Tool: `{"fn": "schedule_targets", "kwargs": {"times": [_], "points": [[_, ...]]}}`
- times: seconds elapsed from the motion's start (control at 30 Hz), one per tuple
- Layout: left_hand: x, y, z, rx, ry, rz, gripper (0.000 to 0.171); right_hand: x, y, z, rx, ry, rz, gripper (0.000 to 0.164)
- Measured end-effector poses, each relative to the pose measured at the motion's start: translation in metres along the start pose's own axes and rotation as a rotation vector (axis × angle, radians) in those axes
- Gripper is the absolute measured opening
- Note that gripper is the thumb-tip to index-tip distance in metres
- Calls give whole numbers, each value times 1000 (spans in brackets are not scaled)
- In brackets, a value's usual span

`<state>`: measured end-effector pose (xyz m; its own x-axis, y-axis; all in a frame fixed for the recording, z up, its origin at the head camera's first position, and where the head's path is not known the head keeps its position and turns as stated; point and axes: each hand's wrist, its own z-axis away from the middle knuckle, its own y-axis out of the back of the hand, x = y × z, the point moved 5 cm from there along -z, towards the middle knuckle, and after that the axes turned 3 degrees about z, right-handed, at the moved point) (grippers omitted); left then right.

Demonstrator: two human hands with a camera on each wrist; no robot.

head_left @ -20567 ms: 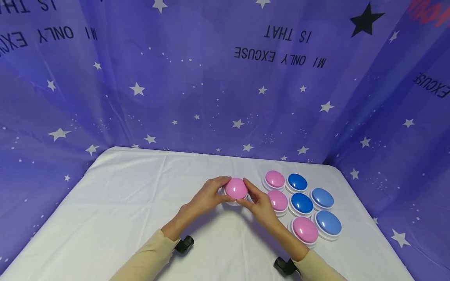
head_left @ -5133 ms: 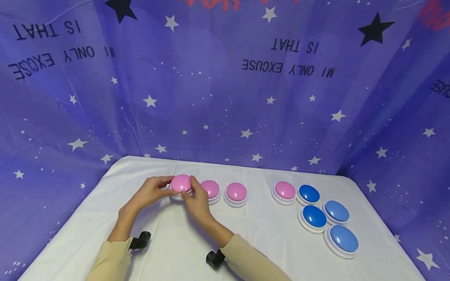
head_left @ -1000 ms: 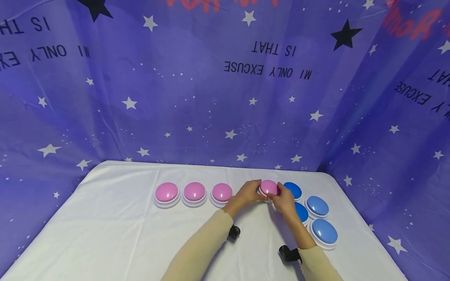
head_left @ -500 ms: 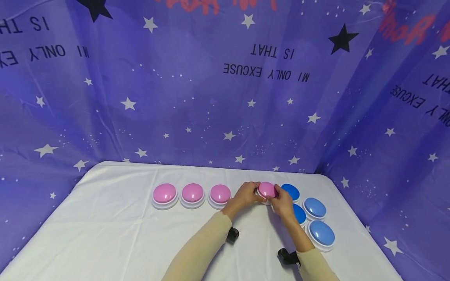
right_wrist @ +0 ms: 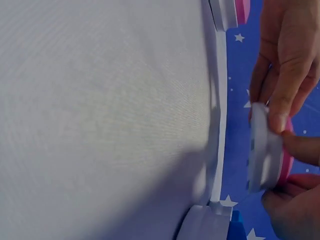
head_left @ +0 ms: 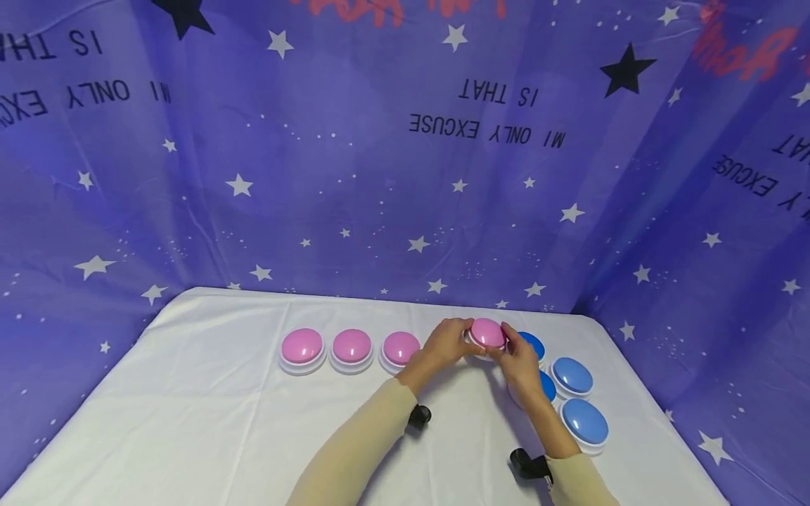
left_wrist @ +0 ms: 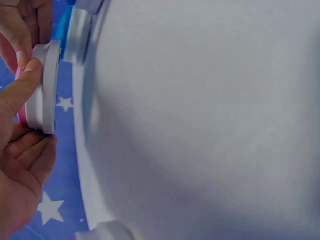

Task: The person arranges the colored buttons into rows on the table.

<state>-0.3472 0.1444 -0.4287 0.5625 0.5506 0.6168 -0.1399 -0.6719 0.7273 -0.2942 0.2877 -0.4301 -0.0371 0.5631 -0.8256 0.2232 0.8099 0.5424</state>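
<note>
Both hands hold a pink dome push button (head_left: 488, 332) with a round white base, near the back of the table. My left hand (head_left: 443, 343) grips its left side and my right hand (head_left: 519, 362) its right, thumbs at the front. In the left wrist view, the button's white base (left_wrist: 42, 92) shows small dark feet and stands off the cloth. The right wrist view shows the same base (right_wrist: 265, 155) raised, with fingers of both hands round it. Three more pink buttons, left (head_left: 301, 346), middle (head_left: 351, 346) and right (head_left: 401, 348), form a row to the left.
Two dark blue buttons, back (head_left: 533, 344) and front (head_left: 548, 385), are partly hidden by my right hand. Beside them sit two light blue buttons, back (head_left: 572, 374) and front (head_left: 585, 420). A white cloth (head_left: 158, 422) covers the table; a purple star curtain (head_left: 380, 176) hangs behind.
Three pink buttons have gone from the right cluster into a row at left. Both hands have left the leftmost one for the fourth pink button, which has risen slightly in the last half second.
</note>
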Motion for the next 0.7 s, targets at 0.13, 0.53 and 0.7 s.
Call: {"fn": "schedule_targets", "kwargs": {"times": [0.13,0.53,0.7], "points": [[3,14,1,10,1,-10,59,-3,0,-1,1,38,-126,64],[9,51,16,141,-53,71,59,-23,-9,3,2,38,-353,65],[7,61,24,172,-68,107,55,-29,-16,2,-11,19,-425,59]]}}
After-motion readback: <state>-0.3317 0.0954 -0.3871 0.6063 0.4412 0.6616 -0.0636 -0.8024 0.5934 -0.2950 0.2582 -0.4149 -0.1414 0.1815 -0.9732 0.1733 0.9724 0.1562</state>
